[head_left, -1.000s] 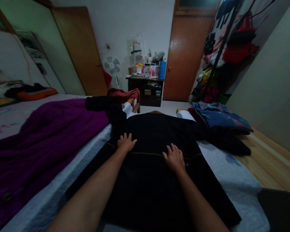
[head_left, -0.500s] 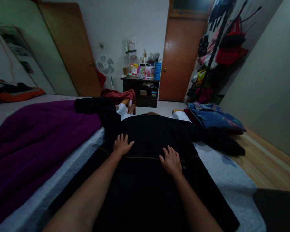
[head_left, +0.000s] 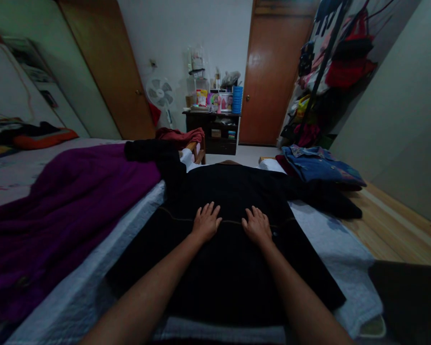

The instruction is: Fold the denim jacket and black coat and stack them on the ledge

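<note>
Hands unclenched, flat on black garment, pale bedding beneath, fan, brown door beyond

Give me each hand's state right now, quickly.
Left hand: open, palm down on the black garment, fingers extended, grasping nothing.
Right hand: open, palm down on the same garment, grasping nothing.

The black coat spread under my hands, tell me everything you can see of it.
The black coat lies spread out on a pale bed cover, its brownish collar at the far end. It looks like matte cloth, with a thin brown line across it. Its sleeves reach out sideways, the left one onto purple fabric. The left hand and right hand rest on it, palms down. Finer texture is too dark to tell.
</note>
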Demonstrator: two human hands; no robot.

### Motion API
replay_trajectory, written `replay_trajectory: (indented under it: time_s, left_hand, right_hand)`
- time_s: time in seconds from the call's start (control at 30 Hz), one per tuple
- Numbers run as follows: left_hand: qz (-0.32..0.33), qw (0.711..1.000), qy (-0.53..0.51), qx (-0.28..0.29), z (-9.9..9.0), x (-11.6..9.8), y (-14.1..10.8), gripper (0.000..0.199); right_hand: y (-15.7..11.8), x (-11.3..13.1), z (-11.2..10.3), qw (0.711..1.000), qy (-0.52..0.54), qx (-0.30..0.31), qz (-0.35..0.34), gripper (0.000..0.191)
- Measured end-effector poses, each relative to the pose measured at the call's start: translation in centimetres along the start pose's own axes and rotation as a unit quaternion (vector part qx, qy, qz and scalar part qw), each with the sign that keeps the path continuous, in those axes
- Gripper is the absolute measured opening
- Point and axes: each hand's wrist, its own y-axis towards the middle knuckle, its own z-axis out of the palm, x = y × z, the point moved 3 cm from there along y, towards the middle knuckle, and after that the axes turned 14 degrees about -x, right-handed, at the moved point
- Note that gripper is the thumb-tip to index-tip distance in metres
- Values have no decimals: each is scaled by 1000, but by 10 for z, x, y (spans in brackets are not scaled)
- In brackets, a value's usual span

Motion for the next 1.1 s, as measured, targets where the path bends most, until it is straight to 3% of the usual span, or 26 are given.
replay_trajectory:
  time_s: [0.1,0.2,0.33,0.4,0.53,0.67,0.9,1.1]
  left_hand:
    - [14,1000,-2,-7,-18,-5,-19,46]
    - [22,999,-11,25,-38,-7,-37,38]
    - [81,992,-59,72,-56,-18,-66,29]
    - [94,990,-78,71,-61,-22,-78,35]
    - [82,992,-85,52,-59,-25,-94,48]
    - [62,994,-77,47,-49,-23,-97,51]
    - [62,995,-75,31,-47,-26,-98,49]
    - [64,989,-134,24,-48,-49,-108,43]
  right_hand:
    - [0,0,-10,999,27,-37,-19,49]
    - [-8,4,-26,993,57,-67,-73,41]
    - [-39,17,-42,988,79,-43,-128,34]
    - [-61,27,-45,983,90,-21,-158,36]
    - [-94,38,-42,978,86,31,-189,47]
    - [-97,37,-38,980,71,52,-180,50]
    - [-95,36,-38,980,62,39,-183,50]
    - [-99,36,-40,982,75,4,-172,46]
